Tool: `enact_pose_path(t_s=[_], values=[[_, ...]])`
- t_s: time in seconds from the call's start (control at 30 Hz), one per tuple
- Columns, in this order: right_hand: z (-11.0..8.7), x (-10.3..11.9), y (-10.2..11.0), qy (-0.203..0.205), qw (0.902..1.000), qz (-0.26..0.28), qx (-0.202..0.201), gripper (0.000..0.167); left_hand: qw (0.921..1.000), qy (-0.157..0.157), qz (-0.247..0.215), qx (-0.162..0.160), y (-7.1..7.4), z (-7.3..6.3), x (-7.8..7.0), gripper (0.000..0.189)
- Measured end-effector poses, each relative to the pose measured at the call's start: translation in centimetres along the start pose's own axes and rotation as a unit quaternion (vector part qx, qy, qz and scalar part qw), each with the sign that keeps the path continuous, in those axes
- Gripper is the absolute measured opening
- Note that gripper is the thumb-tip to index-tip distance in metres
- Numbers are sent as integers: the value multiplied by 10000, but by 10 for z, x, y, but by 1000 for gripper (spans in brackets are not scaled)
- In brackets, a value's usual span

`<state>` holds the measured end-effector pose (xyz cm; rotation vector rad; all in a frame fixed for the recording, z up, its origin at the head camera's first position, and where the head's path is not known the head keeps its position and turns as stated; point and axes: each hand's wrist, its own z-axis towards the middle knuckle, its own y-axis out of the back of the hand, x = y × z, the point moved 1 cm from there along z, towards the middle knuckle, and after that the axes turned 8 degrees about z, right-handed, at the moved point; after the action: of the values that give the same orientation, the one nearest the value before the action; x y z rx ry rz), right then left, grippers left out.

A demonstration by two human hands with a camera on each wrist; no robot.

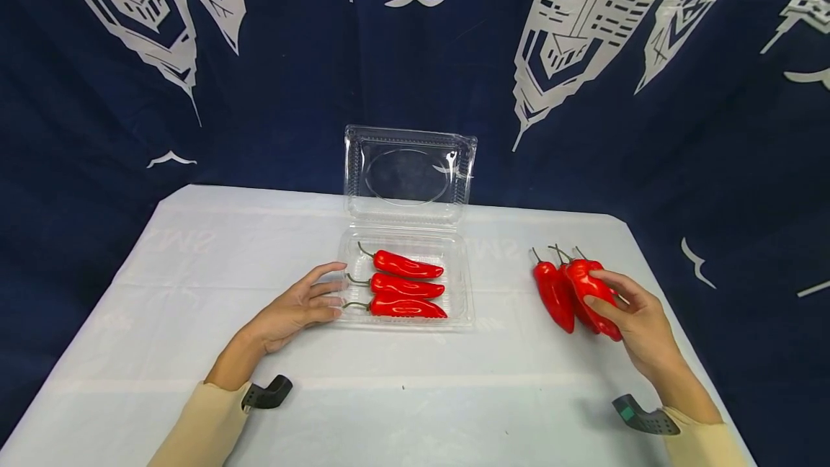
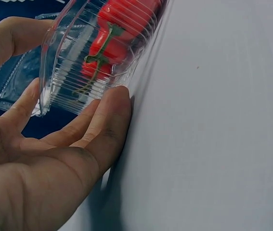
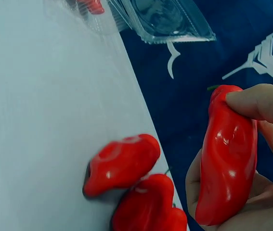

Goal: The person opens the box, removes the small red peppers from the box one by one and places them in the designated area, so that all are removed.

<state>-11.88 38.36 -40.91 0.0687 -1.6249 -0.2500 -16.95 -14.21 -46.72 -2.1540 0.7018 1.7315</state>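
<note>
My right hand [image 1: 642, 319] pinches a glossy red pepper [image 3: 227, 154] between thumb and fingers, its green stem end up in the right wrist view. Just left of that hand, more red peppers [image 1: 553, 295] lie bunched on the table, partly covered by the held one. A clear plastic clamshell box [image 1: 459, 265] stands at the table's middle, its hinged lid [image 1: 408, 175] raised at the back. Three red peppers [image 1: 407, 285] lie inside in parallel, stems to the left. With relaxed fingers spread, my left hand [image 1: 292, 316] touches the box's left side; its fingertips [image 2: 117, 98] reach the ribbed wall.
A white cloth covers the table [image 1: 454, 395]. Behind it hangs a dark blue curtain [image 1: 285, 92] with white building prints, close to the raised lid. Bare cloth separates the box from the loose peppers on the right.
</note>
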Motion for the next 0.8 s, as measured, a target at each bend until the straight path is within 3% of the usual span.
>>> enact_pose_path(t_s=[0.23, 0.5, 0.8], values=[[-7, -7, 15, -72, 9990, -130, -427, 51, 10000, 15, -26, -11, 1, 2, 3, 83], [-16, -16, 32, -243, 9972, 229, -667, 53, 10000, -15, -89, 26, 2, 2, 3, 84], [-28, -29, 43, -874, 9910, -470, -898, 54, 9999, -14, -103, 22, 1, 2, 3, 85]])
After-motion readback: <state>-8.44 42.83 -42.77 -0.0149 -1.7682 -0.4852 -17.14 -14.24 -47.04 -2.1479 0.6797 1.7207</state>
